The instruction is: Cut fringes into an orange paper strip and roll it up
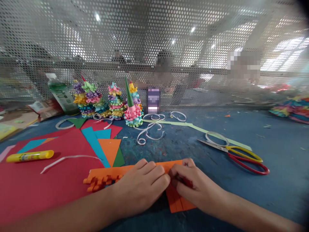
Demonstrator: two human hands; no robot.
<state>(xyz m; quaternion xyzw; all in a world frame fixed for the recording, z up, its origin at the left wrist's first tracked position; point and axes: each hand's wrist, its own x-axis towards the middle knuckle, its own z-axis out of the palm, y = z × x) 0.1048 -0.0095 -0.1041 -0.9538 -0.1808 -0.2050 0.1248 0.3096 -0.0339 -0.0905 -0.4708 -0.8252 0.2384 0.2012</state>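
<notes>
An orange fringed paper strip [107, 171] lies across the table in front of me. Its fringe is curled into small loops at the left end, while flat cut tabs hang at the right. My left hand [142, 185] is closed over the strip's middle, fingers bent and pressing it. Close beside it, my right hand [190, 180] is closed in a pinch at the strip's lower edge. Something dark red [185, 181] shows between the right fingers, mostly hidden, so its kind is unclear. Fingertips of both hands nearly meet and cover the paper there.
Scissors [227, 149] with yellow and red handles lie at right. Red paper sheets [65, 180] carry a yellow glue stick [30, 156]. Curly paper cones [134, 112], white strips [147, 129] and a green bottle [62, 95] stand or lie before a perforated metal screen [135, 42].
</notes>
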